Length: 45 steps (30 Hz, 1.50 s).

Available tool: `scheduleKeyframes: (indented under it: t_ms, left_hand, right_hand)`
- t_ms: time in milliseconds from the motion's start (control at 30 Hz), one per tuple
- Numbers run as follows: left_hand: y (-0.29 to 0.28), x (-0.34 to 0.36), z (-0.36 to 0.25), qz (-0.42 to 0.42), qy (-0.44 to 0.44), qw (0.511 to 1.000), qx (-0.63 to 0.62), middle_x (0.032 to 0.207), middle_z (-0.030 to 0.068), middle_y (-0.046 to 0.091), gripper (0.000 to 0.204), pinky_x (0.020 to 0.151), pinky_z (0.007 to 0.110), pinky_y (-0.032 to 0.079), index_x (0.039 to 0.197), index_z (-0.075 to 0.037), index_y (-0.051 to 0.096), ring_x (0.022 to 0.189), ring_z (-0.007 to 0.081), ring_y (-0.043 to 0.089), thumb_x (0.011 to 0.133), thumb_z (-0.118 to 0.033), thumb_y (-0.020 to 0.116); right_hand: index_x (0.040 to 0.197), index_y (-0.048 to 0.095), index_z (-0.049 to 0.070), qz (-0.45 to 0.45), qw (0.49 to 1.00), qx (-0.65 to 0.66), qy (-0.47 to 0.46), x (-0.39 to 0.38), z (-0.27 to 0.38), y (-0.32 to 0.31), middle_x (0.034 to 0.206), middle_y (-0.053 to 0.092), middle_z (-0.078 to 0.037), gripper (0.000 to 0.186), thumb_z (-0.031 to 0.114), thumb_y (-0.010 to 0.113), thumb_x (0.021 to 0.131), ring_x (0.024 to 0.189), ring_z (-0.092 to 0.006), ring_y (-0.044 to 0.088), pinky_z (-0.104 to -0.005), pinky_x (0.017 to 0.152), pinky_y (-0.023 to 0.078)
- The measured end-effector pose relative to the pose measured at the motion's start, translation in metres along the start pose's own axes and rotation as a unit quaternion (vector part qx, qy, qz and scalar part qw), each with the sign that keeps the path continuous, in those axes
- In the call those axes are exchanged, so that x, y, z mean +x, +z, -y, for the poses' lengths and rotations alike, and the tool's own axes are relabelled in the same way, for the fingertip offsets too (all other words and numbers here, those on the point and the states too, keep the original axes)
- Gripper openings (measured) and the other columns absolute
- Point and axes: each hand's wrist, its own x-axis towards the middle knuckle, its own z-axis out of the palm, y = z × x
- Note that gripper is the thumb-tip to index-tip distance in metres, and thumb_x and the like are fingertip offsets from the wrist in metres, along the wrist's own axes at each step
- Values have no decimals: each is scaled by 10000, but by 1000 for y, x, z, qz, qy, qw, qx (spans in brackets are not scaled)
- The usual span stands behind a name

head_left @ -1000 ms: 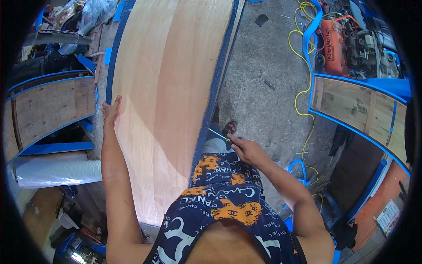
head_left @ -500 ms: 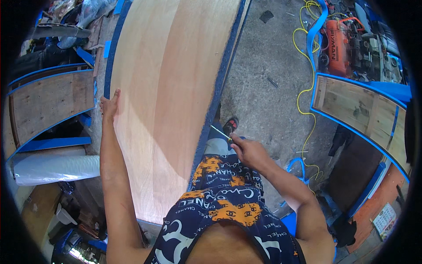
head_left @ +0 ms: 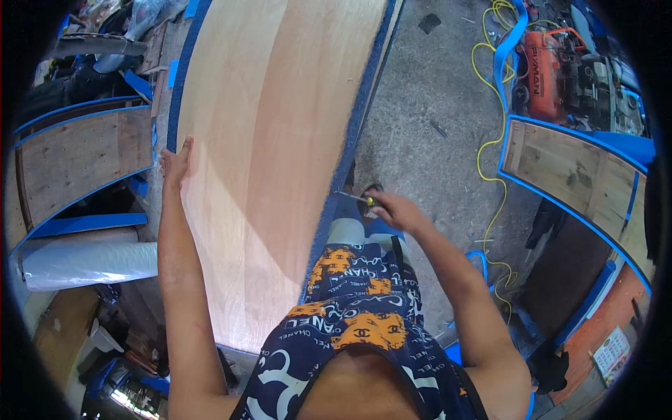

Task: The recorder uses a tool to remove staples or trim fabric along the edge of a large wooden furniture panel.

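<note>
Right hand (head_left: 395, 210) grips a screwdriver (head_left: 355, 197), plywood panel (head_left: 269, 119) just leftward, concrete floor (head_left: 427, 98) rightward; left hand (head_left: 176, 162) clasps the panel's far edge (head_left: 175, 115).

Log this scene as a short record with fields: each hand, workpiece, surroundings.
Left hand: gripping the panel's left edge
Right hand: holding a screwdriver-like tool, its tip by the panel's right edge; contact unclear
Workpiece: long plywood panel with dark blue edging
Left side: clear plastic roll
Right side: yellow hose, orange compressor tank, blue-edged wooden panel
</note>
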Motion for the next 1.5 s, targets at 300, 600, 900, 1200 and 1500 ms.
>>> scheduleKeyframes:
  t_ms: [300,600,900,1200,1500]
  left_hand:
    - [3,0,-1,-25,-37,999,22,1476,334,252,1247,1132,563,177,1455,46,220,1386,481,229,656,-834,598]
    - [4,0,-4,-16,-64,997,40,1488,297,267,1241,1110,586,191,1456,21,237,1384,449,259,642,-844,598]
    - [2,0,-10,-38,-55,997,40,1489,296,264,1259,1120,593,162,1459,25,232,1399,435,232,634,-859,584]
    - [-2,-4,0,-27,-29,999,35,1489,325,234,1271,1134,581,141,1451,52,218,1410,450,194,643,-862,575]
    - [2,3,5,-24,-10,1000,2,1488,332,230,1263,1144,555,149,1455,58,205,1413,456,185,654,-835,601]
  right_hand:
    - [1431,409,224,73,991,4,109,-53,88,-17,1004,633,-188,471,275,472,967,906,-389,637,-458,802,520]
    - [1392,463,296,115,981,-100,117,-34,109,-35,808,670,-183,431,327,497,963,744,-376,660,-487,695,531]
    - [1294,561,258,83,990,-104,50,-12,74,-46,843,698,-138,371,387,532,947,756,-370,670,-459,688,537]
    - [1214,583,166,105,994,15,25,67,-10,39,1011,679,-174,437,304,705,818,933,-374,646,-450,788,515]
    - [1174,586,141,91,982,-38,158,-18,64,-3,1011,683,-190,403,394,653,869,958,-378,651,-450,801,515]
